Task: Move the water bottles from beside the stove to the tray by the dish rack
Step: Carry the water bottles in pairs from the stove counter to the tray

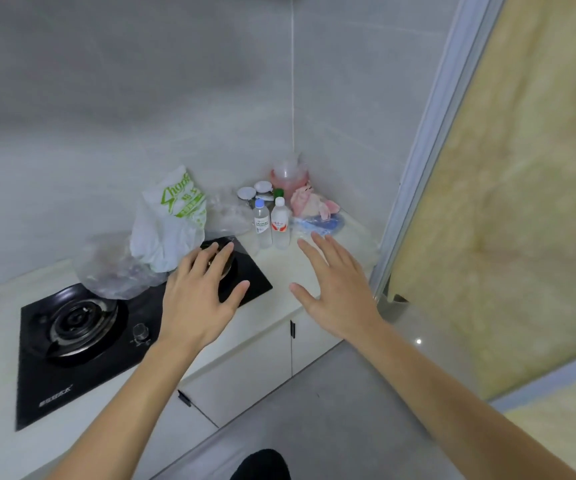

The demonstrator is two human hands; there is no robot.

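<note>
Counted 2 water bottles – blue cap, white cap. 2 white-lidded jars behind them. 1 pink jug. 2 stove burners. 2 bags – printed, clear. 2 hands.

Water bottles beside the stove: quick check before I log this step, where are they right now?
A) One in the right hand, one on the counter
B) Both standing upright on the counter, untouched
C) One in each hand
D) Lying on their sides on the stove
B: both water bottles stand upright on the counter right of the stove, while the left hand and right hand hover open and empty, short of them.
</note>
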